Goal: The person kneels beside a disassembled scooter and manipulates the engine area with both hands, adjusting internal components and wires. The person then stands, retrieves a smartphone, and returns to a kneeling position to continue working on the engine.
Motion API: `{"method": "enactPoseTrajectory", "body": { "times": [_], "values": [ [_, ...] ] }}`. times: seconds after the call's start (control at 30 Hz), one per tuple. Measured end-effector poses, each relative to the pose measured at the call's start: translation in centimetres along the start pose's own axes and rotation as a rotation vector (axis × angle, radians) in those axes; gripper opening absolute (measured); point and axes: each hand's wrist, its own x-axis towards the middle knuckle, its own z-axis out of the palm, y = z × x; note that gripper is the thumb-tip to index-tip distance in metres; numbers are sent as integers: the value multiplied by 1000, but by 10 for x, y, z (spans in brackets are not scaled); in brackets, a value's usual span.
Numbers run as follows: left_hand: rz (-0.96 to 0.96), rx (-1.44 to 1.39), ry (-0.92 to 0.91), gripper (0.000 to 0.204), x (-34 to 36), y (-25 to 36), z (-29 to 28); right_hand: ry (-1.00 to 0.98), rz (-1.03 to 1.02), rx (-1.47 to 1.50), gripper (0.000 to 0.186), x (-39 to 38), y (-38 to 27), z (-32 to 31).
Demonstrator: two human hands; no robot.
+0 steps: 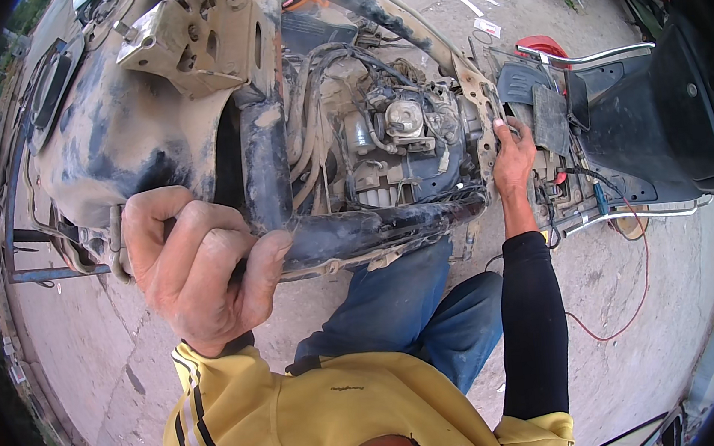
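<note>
A dusty, stripped scooter frame [349, 234] stretches across in front of me. My left hand [198, 264] is raised over its left part, fingers curled in and thumb bent toward them; whatever they may hold is hidden. My right hand [516, 160] rests at the right end, fingers bent around the edge of a perforated metal bracket [482, 116]. Between my hands, the engine bay shows a round metal carburetor-like part [404, 119] among hoses [312, 111] and wires. A rusty bracket with holes [189, 46] sits at the upper left, above a dusty dark body panel [122, 151].
To the right lies the scooter's rear section with a black seat [663, 103], chrome rails [631, 215] and loose wiring. A red cable [645, 281] loops over the concrete floor [619, 352]. Paper scraps [486, 27] and a red part [540, 49] lie farther back.
</note>
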Motion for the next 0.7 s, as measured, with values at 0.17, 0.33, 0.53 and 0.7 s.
{"method": "enactPoseTrajectory", "body": {
  "times": [0.17, 0.33, 0.53, 0.7],
  "values": [
    [-38, -12, -50, 22, -3, 2, -3, 5, 9, -1, 49, 0, 0, 0],
    [-37, -20, -46, 22, -4, 1, -2, -8, 26, 21, 50, 1, 1, 0],
    [-27, -10, -33, 23, -3, 1, -2, -4, 9, -1, 50, 0, -2, 0],
    [-30, -18, -50, 21, -3, 2, -2, -3, 15, 23, 49, 2, 3, 0]
  ]
}}
